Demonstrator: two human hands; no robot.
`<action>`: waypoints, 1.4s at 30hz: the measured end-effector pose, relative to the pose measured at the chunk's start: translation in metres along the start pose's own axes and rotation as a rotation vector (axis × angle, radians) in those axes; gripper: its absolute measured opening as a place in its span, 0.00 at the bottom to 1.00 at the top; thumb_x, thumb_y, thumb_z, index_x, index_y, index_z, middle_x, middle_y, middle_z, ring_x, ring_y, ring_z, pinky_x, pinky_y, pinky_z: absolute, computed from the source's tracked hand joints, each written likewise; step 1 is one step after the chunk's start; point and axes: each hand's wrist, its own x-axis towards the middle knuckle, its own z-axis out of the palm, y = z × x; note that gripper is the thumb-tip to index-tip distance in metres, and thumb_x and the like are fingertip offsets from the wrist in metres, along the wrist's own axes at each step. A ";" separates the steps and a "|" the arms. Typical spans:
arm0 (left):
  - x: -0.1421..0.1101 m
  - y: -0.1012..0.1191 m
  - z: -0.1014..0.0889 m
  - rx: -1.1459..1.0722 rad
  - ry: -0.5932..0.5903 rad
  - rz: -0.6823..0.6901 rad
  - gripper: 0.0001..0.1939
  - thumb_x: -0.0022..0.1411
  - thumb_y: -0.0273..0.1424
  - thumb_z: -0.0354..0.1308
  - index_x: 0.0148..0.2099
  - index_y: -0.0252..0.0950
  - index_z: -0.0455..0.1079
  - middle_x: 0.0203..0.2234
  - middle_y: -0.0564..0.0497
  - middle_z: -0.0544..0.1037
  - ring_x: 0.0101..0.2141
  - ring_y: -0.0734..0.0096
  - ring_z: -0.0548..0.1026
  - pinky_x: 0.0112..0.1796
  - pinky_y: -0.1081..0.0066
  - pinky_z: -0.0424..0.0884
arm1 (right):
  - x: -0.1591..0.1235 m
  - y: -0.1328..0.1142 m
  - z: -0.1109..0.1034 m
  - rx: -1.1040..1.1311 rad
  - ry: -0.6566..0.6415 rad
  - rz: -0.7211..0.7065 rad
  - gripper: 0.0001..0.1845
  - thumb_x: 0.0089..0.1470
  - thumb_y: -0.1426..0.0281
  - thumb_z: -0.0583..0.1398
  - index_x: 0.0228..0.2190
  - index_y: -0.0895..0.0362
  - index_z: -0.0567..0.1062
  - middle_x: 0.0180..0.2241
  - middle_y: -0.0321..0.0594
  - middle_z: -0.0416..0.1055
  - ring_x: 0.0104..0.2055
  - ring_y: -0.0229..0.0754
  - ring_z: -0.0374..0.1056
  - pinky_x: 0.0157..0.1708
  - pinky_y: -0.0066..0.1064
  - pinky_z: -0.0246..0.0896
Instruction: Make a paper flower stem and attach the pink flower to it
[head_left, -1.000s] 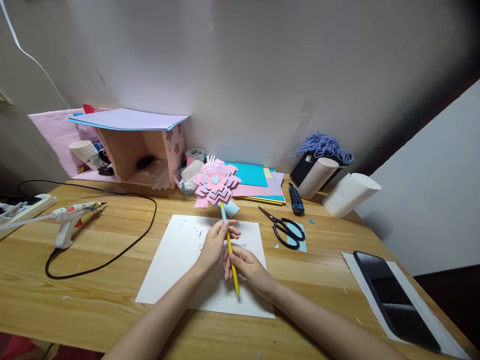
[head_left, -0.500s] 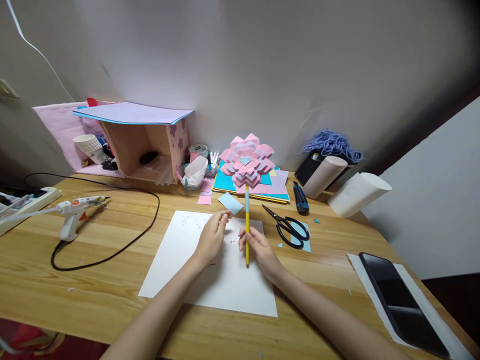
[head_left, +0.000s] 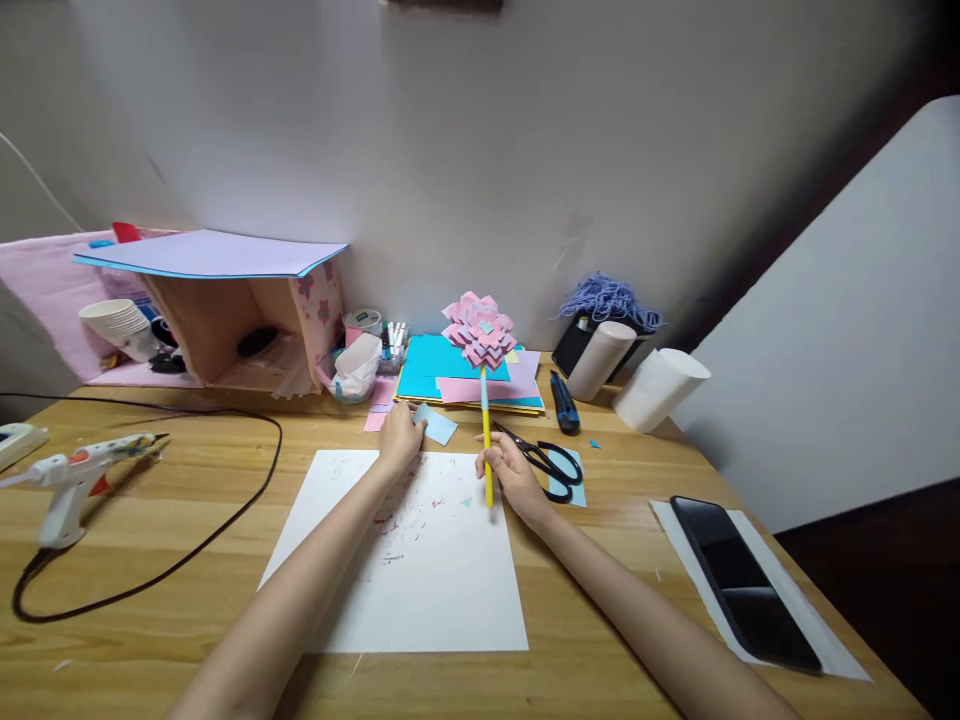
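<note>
In my right hand [head_left: 514, 478] is a paper flower [head_left: 480, 330] with layered pink and lilac petals and a pale blue heart at its centre. The fingers close round its yellow stem [head_left: 487, 455], pale blue near the top, and hold it upright. My left hand [head_left: 401, 438] has its fingers curled over the far edge of the white sheet [head_left: 427, 610]. Its thumb lies on the left edge of a light blue paper piece [head_left: 439, 426], and its other fingertips are partly hidden near the pink paper slips [head_left: 373, 421].
Black-handled scissors [head_left: 551, 468] lie beside my right hand, with a blue utility knife [head_left: 564, 402] behind. Coloured paper [head_left: 420, 370] is stacked at the back. A glue gun [head_left: 79, 485] with a looping cord stands left; a phone [head_left: 742, 580] lies right.
My left hand has moved away from the flower stem to the light blue paper piece. My right hand still holds the flower. The view has shifted right and slightly up.
</note>
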 end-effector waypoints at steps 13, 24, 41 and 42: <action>-0.087 0.026 0.018 -0.966 -0.158 -0.211 0.14 0.52 0.40 0.57 0.36 0.34 0.66 0.30 0.48 0.76 0.30 0.66 0.75 0.35 0.67 0.69 | -0.007 0.014 0.014 0.019 -0.006 0.011 0.18 0.57 0.62 0.52 0.48 0.54 0.56 0.22 0.31 0.67 0.26 0.37 0.64 0.28 0.30 0.59; -0.090 0.034 0.007 -1.055 -0.245 -0.357 0.20 0.44 0.40 0.65 0.35 0.30 0.70 0.26 0.48 0.76 0.25 0.70 0.73 0.28 0.71 0.70 | -0.019 0.005 0.025 -0.184 0.006 -0.010 0.27 0.57 0.69 0.51 0.57 0.55 0.49 0.25 0.33 0.68 0.30 0.38 0.65 0.33 0.31 0.61; -0.083 0.027 -0.004 -0.900 -0.243 -0.401 0.19 0.39 0.42 0.66 0.26 0.31 0.70 0.21 0.49 0.76 0.24 0.66 0.74 0.22 0.72 0.67 | -0.016 0.002 0.024 -0.454 0.212 0.028 0.14 0.55 0.59 0.53 0.29 0.56 0.68 0.25 0.35 0.65 0.27 0.38 0.61 0.28 0.28 0.56; -0.083 0.028 -0.005 -0.904 -0.265 -0.411 0.19 0.39 0.42 0.66 0.27 0.30 0.70 0.21 0.48 0.76 0.23 0.66 0.74 0.21 0.73 0.67 | -0.015 0.002 0.022 -0.467 0.207 0.008 0.14 0.54 0.59 0.54 0.27 0.56 0.68 0.27 0.36 0.65 0.29 0.38 0.61 0.29 0.28 0.56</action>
